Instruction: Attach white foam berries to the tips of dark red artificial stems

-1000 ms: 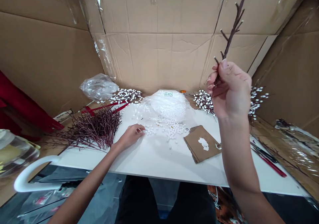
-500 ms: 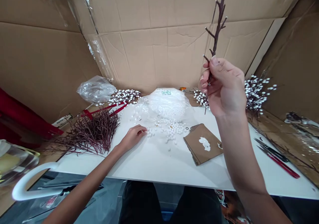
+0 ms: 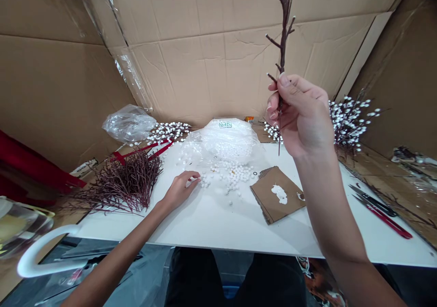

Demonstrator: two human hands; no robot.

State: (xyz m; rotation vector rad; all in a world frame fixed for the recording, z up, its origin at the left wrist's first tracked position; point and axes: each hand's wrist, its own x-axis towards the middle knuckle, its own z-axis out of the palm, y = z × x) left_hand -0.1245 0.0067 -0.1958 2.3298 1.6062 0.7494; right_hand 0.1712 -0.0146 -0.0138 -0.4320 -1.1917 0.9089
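A right hand (image 3: 300, 115) clenches a thin dark-red branching twig (image 3: 283, 33) upright; an open, relaxed left hand (image 3: 179, 189) rests just beside loose white foam balls (image 3: 228, 177).

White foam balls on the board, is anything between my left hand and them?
Nothing visible is: the left hand rests on the white board, its fingertips right beside the loose white foam balls.

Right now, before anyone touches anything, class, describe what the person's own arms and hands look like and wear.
The left hand and right hand are bare, with no gloves, rings or cables. The forearms show no sleeves or watches. The fingernails are long.
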